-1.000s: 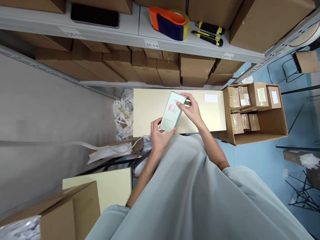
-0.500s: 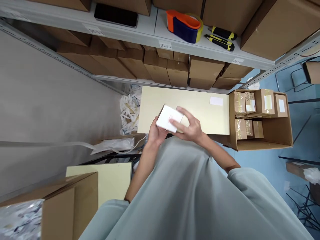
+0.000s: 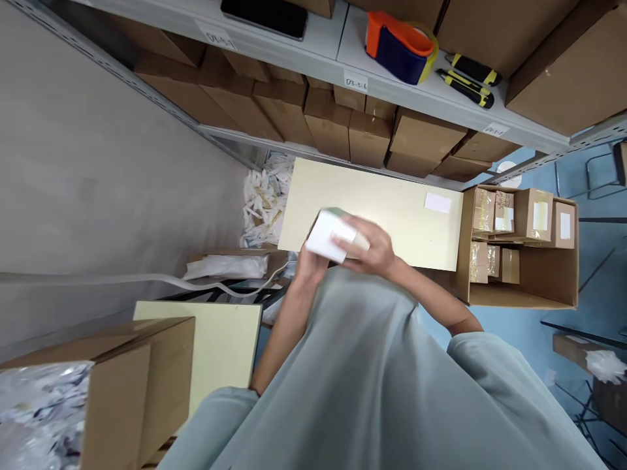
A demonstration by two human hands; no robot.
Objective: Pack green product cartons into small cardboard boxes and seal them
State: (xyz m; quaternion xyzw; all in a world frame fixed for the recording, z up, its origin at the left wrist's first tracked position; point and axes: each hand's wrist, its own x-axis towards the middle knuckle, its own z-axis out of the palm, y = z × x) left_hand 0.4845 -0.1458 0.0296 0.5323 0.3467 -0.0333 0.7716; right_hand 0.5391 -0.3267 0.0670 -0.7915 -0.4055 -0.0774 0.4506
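A small white box (image 3: 329,236) is held between my two hands, in front of my body and over the near edge of the cream table (image 3: 362,189). My left hand (image 3: 309,266) supports it from below and the left side, its fingers partly hidden behind the box. My right hand (image 3: 368,245) grips its right end, with fingers lying across the top face. A greenish strip shows along the far side of the box. The print on its top is too blurred to read. A white label (image 3: 437,202) lies on the table's right part.
At the right stands an open carton (image 3: 529,297) with several taped boxes. The shelf ahead holds a phone (image 3: 265,17), a tape dispenser (image 3: 399,49) and utility knives (image 3: 467,85). Paper scraps (image 3: 267,199) pile up left of the table. Another carton (image 3: 147,385) is at lower left.
The camera view has shifted and turned slightly. The white box stays in both hands and has tilted a little, so a greenish side now shows.
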